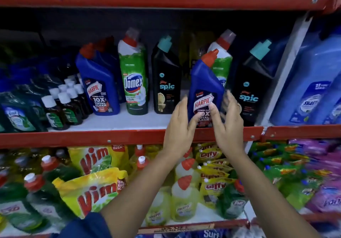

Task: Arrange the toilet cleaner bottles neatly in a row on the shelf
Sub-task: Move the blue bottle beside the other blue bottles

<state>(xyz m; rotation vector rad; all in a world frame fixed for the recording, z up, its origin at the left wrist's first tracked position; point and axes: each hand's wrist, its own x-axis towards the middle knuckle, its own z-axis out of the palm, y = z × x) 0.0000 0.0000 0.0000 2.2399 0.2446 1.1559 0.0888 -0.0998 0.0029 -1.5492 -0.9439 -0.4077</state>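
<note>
The blue bottle point(204, 91) stands tilted at the front edge of the shelf point(129, 121), between two black bottles and in front of a green one point(222, 60). The left hand point(180, 127) clasps its lower left side; the right hand point(227, 125) is spread open, thumb on the label. Set the base flat, then push it back level with the row.

Yellow Vim refill pouches point(96, 188) lie on the lower shelf, left of pale yellow-green red-capped bottles point(184, 197); small white-capped dark bottles point(62, 106) stand above.
</note>
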